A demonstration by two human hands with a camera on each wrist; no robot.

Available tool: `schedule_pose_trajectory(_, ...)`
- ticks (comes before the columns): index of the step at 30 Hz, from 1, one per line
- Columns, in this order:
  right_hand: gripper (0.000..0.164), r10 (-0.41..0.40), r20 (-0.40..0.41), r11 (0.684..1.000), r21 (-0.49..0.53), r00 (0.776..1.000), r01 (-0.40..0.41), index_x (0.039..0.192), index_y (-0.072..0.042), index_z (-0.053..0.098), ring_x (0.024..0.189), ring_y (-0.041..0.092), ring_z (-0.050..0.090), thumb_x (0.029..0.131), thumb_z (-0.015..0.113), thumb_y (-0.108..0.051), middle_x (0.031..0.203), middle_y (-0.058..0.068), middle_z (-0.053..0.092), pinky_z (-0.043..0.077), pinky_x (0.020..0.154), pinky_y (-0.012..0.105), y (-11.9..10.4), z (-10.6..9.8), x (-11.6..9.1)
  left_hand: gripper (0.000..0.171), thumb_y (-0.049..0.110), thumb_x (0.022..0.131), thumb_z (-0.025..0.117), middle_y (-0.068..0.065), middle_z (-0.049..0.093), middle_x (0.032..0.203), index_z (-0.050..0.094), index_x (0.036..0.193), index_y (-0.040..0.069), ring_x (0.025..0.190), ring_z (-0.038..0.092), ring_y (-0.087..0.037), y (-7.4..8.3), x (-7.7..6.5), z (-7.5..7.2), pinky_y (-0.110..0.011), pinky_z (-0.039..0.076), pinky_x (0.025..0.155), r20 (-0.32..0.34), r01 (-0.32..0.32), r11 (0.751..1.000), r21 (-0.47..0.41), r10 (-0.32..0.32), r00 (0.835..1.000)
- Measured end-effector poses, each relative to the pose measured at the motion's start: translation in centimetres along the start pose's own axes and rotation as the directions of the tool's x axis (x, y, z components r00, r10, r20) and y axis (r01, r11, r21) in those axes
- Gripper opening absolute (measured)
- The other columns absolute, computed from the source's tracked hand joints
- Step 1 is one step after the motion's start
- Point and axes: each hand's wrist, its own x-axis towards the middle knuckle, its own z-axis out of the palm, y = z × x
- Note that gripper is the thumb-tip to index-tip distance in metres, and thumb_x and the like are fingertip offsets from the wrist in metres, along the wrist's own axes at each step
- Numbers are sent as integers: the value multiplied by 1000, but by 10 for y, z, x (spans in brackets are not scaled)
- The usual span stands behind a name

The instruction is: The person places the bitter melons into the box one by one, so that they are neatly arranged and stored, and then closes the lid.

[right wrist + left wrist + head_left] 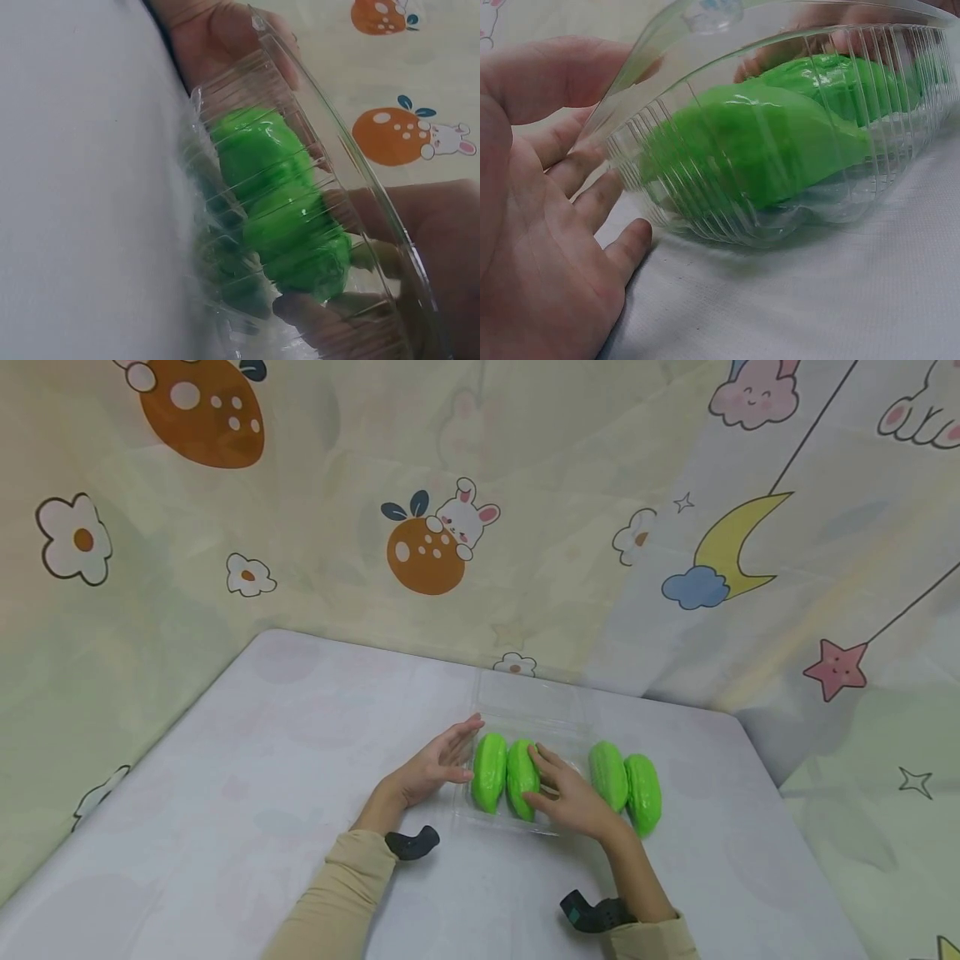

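A clear plastic clamshell box [525, 828] lies with its lid [528, 700] folded back on the table. In it, side by side, are two shiny bright green oblong pieces, the left one [490, 772] and the right one [522, 779]. My right hand [573, 797] reaches into the box and holds the right piece, thumb near one end and fingers near the other. My left hand [431, 768] is at the box's left end, its fingers spread loosely against the clear wall, as the left wrist view shows.
Two more green oblong pieces, a nearer one [608, 775] and an outer one [643, 793], lie side by side right of the box. White cloth [247, 793] covers the table. A printed curtain [322, 527] hangs behind it.
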Motion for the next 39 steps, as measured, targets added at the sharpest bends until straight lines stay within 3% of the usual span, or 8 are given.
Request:
schedule_pose_trajectory(12,87,66,-20,993,96,998,-64,151,-12,24,126,40,49,82,73,-33,155,13,25,49,99,35,0,2,1,84,5,78,65,4,4,162,22,150,15,149,0,-16,1,0,1,-40,3,122,-9,15,1000,7,-15,1000)
schedule_pose_trajectory(19,85,30,-44,997,69,999,-27,148,-7,31,128,41,48,80,75,-30,151,17,33,47,102,42,0,3,2,84,5,79,65,1,2,162,21,150,13,149,-1,-18,0,1,0,-42,3,122,2,6,1000,5,-6,1000)
schedule_pose_trajectory(28,78,-13,10,1000,-14,1000,13,150,-7,25,141,30,32,86,67,-26,157,12,23,36,111,41,5,0,1,86,11,77,68,5,5,161,23,150,15,149,2,-14,1,0,1,-39,5,122,-12,16,1000,9,-16,1000)
schedule_pose_trajectory(34,85,34,0,997,73,999,-34,151,-14,24,134,34,43,82,72,-28,156,11,26,40,108,43,8,1,1,86,10,78,67,3,3,162,22,150,14,149,1,-17,1,0,1,-42,4,122,1,4,1000,10,-4,1000)
schedule_pose_trajectory(39,89,70,-62,997,33,996,-68,149,-14,31,129,34,48,76,78,-33,150,12,37,43,106,43,7,3,4,84,7,79,65,2,2,162,21,150,12,149,-1,-17,-1,1,0,-42,3,122,8,-4,1000,6,4,1000)
